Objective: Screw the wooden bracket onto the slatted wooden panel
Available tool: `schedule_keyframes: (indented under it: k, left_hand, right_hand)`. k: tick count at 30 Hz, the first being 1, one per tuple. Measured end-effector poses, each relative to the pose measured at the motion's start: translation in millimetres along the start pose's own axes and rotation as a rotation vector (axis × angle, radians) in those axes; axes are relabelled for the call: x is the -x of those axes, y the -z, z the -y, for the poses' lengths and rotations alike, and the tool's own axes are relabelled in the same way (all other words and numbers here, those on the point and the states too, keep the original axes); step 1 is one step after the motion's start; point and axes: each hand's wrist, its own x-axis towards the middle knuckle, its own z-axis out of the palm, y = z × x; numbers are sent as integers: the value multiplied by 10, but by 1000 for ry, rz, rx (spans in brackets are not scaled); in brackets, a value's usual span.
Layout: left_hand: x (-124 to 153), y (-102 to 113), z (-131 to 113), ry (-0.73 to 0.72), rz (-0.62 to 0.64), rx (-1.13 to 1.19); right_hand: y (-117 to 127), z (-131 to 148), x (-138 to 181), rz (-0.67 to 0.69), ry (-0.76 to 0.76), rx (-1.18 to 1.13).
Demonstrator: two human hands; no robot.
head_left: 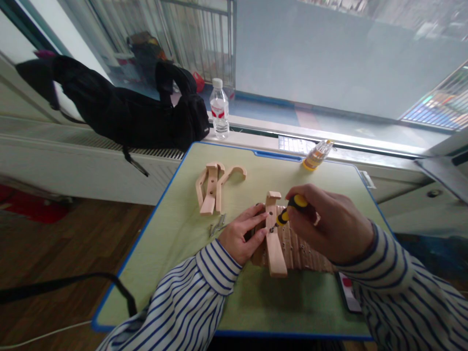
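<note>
My right hand (pixel 321 219) grips a yellow-and-black screwdriver (pixel 299 202), its shaft slanting down to the left. The tip meets the lower hole of a pale wooden hook (pixel 276 253), where a dark screw head seems to sit. This hook lies on a brown corrugated board (pixel 303 251), its curled end pointing away from me. With fingertips pressed on the hook's left edge, my left hand (pixel 241 234) steadies it against the board. Several more wooden hooks (pixel 212 187) lie in a group at the upper left of the table, near some loose screws (pixel 218 225).
The light green table (pixel 171 253) has a blue rim. At its far edge lies a clear bottle with yellow ends (pixel 317 155). A water bottle (pixel 220 109) and a black bag (pixel 135 114) rest on the windowsill. A phone-like object (pixel 350 292) lies below my right wrist.
</note>
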Motion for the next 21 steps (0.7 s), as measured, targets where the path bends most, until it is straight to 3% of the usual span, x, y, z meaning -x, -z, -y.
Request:
schedule_keyframes:
  k: [15,21]
  left_hand:
    - [-9,8,-37,8,-10,2]
    - [-14,12,-28,1,-9,22]
  right_hand:
    - [-19,-62,-73,91,31,-13]
    - [8,-44,-131,188,127,40]
